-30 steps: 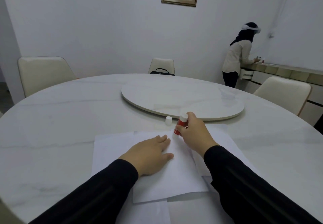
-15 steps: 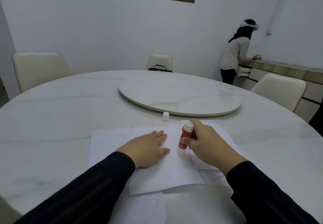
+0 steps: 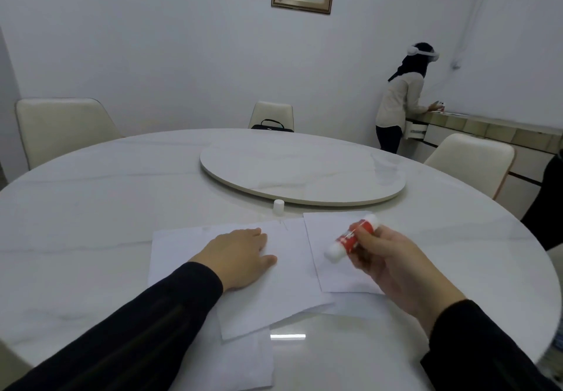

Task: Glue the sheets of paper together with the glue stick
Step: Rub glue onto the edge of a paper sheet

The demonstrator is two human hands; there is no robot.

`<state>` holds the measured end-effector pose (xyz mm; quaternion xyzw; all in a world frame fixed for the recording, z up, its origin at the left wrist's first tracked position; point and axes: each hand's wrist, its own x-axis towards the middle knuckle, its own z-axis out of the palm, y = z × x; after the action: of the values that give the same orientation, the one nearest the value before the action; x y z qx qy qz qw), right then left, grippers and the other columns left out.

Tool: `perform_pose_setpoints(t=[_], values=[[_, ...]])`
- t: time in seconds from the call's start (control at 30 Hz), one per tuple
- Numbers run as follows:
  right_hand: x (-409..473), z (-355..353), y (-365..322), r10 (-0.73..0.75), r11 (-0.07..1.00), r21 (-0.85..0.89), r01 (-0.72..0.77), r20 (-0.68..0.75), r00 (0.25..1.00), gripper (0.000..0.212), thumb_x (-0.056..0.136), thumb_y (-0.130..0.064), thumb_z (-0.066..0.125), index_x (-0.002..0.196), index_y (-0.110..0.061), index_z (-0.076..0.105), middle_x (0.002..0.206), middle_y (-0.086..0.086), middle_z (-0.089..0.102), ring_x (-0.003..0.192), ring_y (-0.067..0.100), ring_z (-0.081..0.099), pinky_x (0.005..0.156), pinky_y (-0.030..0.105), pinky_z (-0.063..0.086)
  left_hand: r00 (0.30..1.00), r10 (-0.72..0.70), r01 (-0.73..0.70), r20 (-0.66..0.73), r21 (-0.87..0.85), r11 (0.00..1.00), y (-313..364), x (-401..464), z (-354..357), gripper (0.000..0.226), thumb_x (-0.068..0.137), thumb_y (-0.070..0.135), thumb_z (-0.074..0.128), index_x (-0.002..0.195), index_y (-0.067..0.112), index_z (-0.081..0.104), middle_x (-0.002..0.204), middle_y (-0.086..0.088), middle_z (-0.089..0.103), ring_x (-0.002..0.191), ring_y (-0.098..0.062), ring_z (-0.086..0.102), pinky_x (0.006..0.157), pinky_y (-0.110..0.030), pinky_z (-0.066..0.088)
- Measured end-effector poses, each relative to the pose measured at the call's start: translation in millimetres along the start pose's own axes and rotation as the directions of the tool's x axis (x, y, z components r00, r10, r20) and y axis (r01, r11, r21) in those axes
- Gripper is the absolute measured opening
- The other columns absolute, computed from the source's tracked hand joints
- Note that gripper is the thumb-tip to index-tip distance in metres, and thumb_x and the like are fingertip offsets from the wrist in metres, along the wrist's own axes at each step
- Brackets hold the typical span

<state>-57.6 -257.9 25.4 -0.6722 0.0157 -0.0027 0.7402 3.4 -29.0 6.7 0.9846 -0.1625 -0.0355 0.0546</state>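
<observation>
Several white paper sheets overlap on the round marble table (image 3: 91,214). My left hand (image 3: 240,253) lies flat, palm down, on the large top sheet (image 3: 268,296). My right hand (image 3: 393,265) grips a red and white glue stick (image 3: 350,239), tilted with its white end pointing down and left, just above a smaller sheet (image 3: 335,275) at the right. Whether the stick touches that sheet is unclear. The stick's white cap (image 3: 278,207) stands alone on the table, beyond the sheets.
A round turntable (image 3: 301,174) sits at the table's centre. Cream chairs (image 3: 61,128) stand around it; the far one holds a black bag (image 3: 272,127). A person (image 3: 402,98) stands at a counter (image 3: 487,125) by the right wall.
My right hand has moved right and toward me with the glue stick, tipping it from upright on the top sheet to slanted over the right sheet. My left hand stays flat.
</observation>
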Motion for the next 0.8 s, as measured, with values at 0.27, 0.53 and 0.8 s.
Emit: perform_pose_setpoints(t=[0.27, 0.53, 0.8], values=[[19.1, -4.5, 24.8, 0.044, 0.993, -0.097, -0.065, -0.204, 0.978, 0.011, 0.090, -0.015, 0.059, 0.091, -0.004, 0.063, 0.083, 0.013, 0.062, 0.072, 0.020, 0.053, 0.072, 0.030, 0.043, 0.962, -0.069, 0.067, -0.265, -0.017, 0.998, -14.4, -9.3, 0.8, 0.046, 0.092, 0.051, 0.038, 0.125, 0.021, 0.050, 0.137, 0.001, 0.045, 0.127, -0.020, 0.038, 0.104, -0.034, 0.031], [27.6, 4.0, 11.9, 0.056, 0.986, -0.132, -0.103, -0.316, 0.947, 0.012, 0.090, -0.019, 0.059, 0.099, -0.010, 0.061, 0.086, 0.008, 0.062, 0.067, 0.017, 0.052, 0.060, 0.028, 0.036, 0.995, 0.062, -0.052, -0.084, 0.127, 0.991, -0.3, -20.0, 1.1, 0.053, 0.088, 0.062, 0.034, 0.131, 0.034, 0.046, 0.134, 0.005, 0.048, 0.122, -0.021, 0.044, 0.100, -0.035, 0.034], [39.2, 53.3, 1.5, -0.212, 0.913, -0.392, 0.111, -0.226, 0.951, 0.016, 0.087, -0.018, 0.061, 0.103, -0.019, 0.056, 0.092, 0.002, 0.064, 0.078, 0.018, 0.058, 0.066, 0.027, 0.042, 0.981, 0.184, -0.192, -0.065, -0.143, 0.971, 2.6, -18.2, 6.1, 0.058, 0.092, 0.052, 0.040, 0.146, 0.034, 0.028, 0.157, 0.015, 0.017, 0.144, -0.007, 0.016, 0.116, -0.028, 0.015]])
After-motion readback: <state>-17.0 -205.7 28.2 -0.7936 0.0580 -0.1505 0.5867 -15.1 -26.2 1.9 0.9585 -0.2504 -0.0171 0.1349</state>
